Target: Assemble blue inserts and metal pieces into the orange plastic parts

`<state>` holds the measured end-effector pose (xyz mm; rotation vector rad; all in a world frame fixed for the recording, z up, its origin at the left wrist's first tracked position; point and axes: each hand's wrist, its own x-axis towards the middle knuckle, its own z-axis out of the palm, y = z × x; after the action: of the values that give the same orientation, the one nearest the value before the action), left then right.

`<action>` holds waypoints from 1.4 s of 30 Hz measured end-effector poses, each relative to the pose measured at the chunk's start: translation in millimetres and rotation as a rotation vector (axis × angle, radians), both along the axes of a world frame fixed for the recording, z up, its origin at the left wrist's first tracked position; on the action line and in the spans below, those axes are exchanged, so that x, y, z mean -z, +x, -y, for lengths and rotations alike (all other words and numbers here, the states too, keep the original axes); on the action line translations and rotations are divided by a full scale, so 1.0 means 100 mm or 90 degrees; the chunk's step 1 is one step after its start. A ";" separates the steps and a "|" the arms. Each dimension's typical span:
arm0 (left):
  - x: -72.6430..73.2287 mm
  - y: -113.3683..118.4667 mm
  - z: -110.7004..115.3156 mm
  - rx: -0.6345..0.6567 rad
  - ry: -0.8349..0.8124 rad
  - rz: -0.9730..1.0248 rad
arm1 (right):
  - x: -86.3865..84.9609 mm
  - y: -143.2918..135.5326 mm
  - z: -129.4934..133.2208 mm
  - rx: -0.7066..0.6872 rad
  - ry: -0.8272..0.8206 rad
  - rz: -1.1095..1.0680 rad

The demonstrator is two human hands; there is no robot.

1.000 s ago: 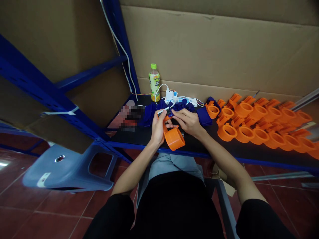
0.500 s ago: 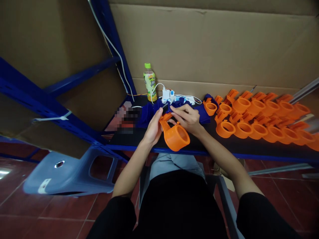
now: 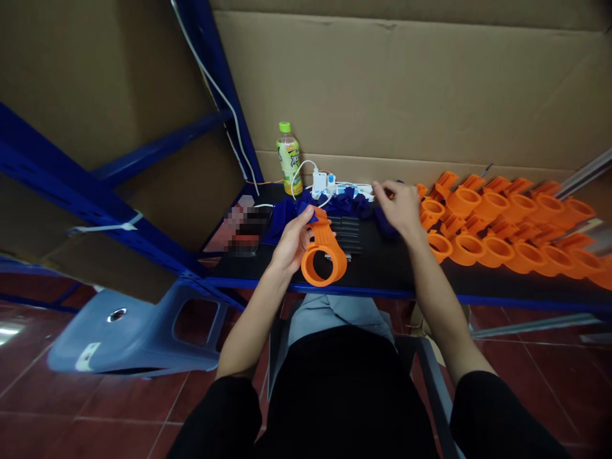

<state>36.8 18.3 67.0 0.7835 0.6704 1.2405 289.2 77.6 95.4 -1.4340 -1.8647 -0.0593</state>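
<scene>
My left hand (image 3: 289,245) grips an orange plastic holder (image 3: 340,258), a ring with a ribbed arm, its ring end toward me. A small dark blue piece (image 3: 313,217) shows beside my left thumb at the holder's upper end. Off to the right, my right hand (image 3: 400,207) is raised over a dark blue bundle (image 3: 386,224), with its fingers curled together; what they hold, if anything, is hidden. Behind the held holder, several dark rods (image 3: 350,234) lie side by side on the black tabletop (image 3: 377,268).
Rows of similar orange holders (image 3: 497,252) fill the table's right side. Crumpled blue scraps (image 3: 351,203) lie before a white power strip (image 3: 354,190) with chargers and cables. A drink bottle (image 3: 289,162) stands at the back. The blue rack post (image 3: 157,245) is to the left.
My right hand has left the orange holder and moved right, over the blue bundle. The holder has turned in my left hand, its ring shifting left. The dark rods are now uncovered.
</scene>
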 end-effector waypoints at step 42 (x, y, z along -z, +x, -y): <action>0.14 0.18 -0.03 -0.203 0.128 0.056 | 0.21 -0.47 0.25 -0.502 -0.103 -0.215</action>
<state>54.6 21.3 52.8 0.8019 0.6209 1.6430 242.4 52.6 74.2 -0.6585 -2.0361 0.6844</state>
